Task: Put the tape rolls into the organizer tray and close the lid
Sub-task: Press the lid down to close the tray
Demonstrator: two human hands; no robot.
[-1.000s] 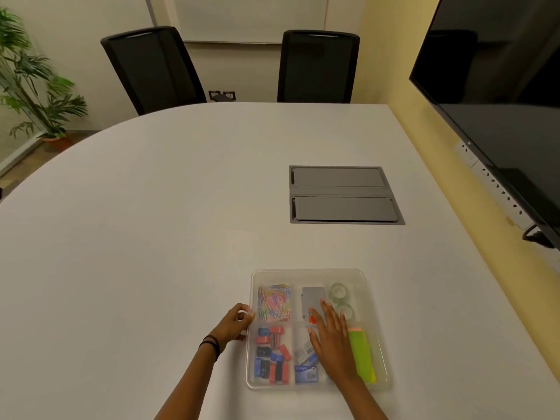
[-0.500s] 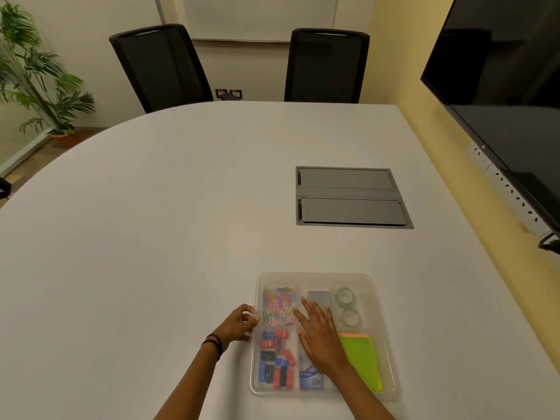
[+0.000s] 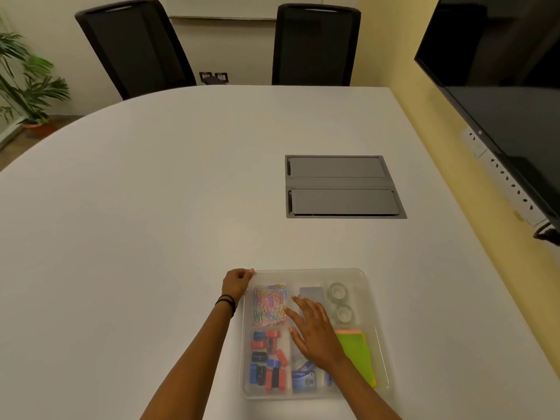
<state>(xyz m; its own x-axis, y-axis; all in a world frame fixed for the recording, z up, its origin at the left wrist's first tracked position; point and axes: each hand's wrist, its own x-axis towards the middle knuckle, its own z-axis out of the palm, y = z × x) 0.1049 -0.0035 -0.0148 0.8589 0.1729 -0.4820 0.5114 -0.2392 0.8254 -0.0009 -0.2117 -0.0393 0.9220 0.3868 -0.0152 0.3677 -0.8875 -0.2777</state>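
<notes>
Clear plastic forms the organizer tray (image 3: 375, 344) near the tabletop's (image 3: 151, 237) front edge, its see-through lid (image 3: 309, 272) lying over it. Two glossy round tape rolls (image 3: 339, 301) sit in its far right compartment. Left hand (image 3: 237, 283) pinches the lid's far left corner, fingers curled. Right hand (image 3: 315, 331) rests flat on the lid's middle, fingers spread.

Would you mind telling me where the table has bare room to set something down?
The white table is bare left of the organizer tray, and between it and the grey floor-box hatch. The tray itself is crowded, with the left hand and right hand on it.
</notes>
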